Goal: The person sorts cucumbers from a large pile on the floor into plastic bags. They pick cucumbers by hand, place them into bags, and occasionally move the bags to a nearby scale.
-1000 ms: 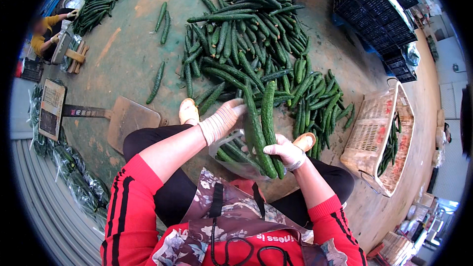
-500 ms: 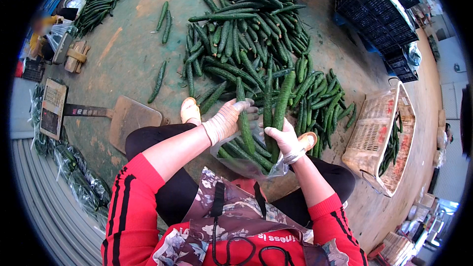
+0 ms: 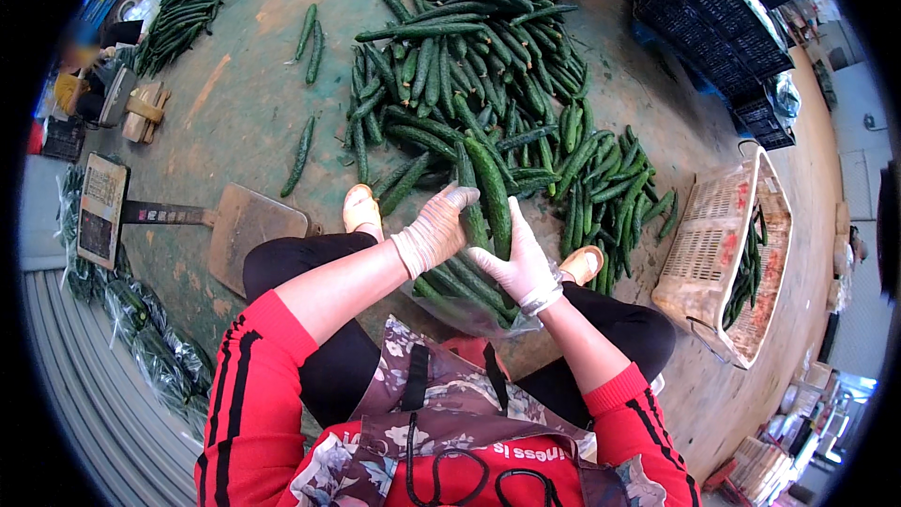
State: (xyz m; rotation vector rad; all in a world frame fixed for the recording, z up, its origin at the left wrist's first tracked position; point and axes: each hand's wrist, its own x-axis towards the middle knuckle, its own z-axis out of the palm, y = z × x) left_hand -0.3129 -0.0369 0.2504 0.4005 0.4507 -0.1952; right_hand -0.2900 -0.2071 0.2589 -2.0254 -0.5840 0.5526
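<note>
Platform scale (image 3: 249, 235) far left, then gloved left hand (image 3: 434, 231) closed round one cucumber (image 3: 465, 167), clear bag (image 3: 469, 324) of cucumbers (image 3: 466, 289) below both hands, second cucumber (image 3: 493, 199) gripped in gloved right hand (image 3: 518, 265), loose cucumber pile (image 3: 479, 66) beyond, off-white crate (image 3: 690, 258) far right.

left forearm (image 3: 340, 284): bare, slants forward and right | left hand (image 3: 439, 228): gloved, fingers curl in a grip | right forearm (image 3: 589, 345): bare, slants forward and left | right hand (image 3: 519, 268): gloved, thumb spreads leftward, fingers forward

A cucumber heap (image 3: 469, 70), stacked black crates (image 3: 709, 23) and a floor scale (image 3: 255, 233) mark this as a packing shed.
</note>
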